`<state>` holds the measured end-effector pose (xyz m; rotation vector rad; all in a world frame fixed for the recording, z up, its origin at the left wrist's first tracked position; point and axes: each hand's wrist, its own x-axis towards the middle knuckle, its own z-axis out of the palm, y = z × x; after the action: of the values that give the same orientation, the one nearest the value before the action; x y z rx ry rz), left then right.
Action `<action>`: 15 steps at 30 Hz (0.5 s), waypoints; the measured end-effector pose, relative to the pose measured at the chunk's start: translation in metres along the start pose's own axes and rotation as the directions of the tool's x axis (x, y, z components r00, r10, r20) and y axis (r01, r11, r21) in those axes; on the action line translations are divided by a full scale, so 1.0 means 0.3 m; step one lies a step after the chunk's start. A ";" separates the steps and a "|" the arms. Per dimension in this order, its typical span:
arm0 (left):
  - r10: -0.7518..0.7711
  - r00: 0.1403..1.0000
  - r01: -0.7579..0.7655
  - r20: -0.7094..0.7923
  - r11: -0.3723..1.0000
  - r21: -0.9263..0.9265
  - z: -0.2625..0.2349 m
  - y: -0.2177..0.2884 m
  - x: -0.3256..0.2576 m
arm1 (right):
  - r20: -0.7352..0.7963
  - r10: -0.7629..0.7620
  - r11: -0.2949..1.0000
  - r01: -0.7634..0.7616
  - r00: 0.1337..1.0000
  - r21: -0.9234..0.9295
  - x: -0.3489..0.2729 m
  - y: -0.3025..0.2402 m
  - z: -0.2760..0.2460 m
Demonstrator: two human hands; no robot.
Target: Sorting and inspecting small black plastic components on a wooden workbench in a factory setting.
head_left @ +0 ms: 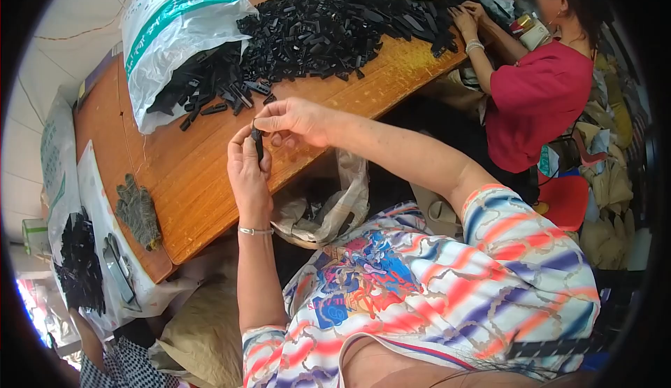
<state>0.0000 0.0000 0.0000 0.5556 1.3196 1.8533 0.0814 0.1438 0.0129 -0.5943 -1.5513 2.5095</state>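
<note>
My left hand (246, 168) is closed around a small black plastic part (258, 143), which stands upright between the fingers near the table's front edge. From the right, my right hand (297, 121) pinches at the top end of that same part with thumb and forefinger. Just beyond both hands, loose black plastic pieces (224, 84) spill from the mouth of a white woven sack (183, 21) with a green band. A large heap of similar black parts (314, 28) spreads across the back of the wooden table (203, 178).
A grey work glove (138, 213) lies on the table's left part. Further left are a black pile (80, 262) and a pair of scissors-like tool (119, 269) on white sheeting. An open bag (328, 213) hangs below the edge. At right, a person in red (538, 101) handles parts.
</note>
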 end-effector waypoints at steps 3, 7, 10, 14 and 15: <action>-0.059 0.997 0.053 -0.056 0.993 -0.110 0.051 -0.014 -0.057 | -0.070 -0.145 0.987 0.140 0.987 -0.080 -0.028 0.078 0.054; -0.120 0.990 0.114 -0.075 0.990 -0.084 0.041 -0.048 -0.132 | -0.047 -0.076 0.984 0.068 0.996 -0.163 -0.076 0.112 0.049; -0.101 0.989 0.111 -0.105 0.989 0.094 0.051 -0.078 -0.222 | 0.137 0.064 0.903 0.001 0.989 -0.430 -0.104 0.100 0.006; 0.095 0.994 -0.092 0.048 0.540 0.837 -0.073 -0.155 -0.313 | 0.106 0.038 0.743 0.043 0.994 -0.668 -0.048 0.002 -0.031; 0.134 0.983 -0.165 0.123 0.373 0.913 -0.066 -0.152 -0.319 | 0.119 -0.255 0.483 0.233 0.960 -0.844 -0.019 -0.006 -0.060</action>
<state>0.0588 -0.0805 -0.0412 1.3074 2.3287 1.0073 0.0935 0.1580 0.0089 -0.4129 -2.6144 1.3535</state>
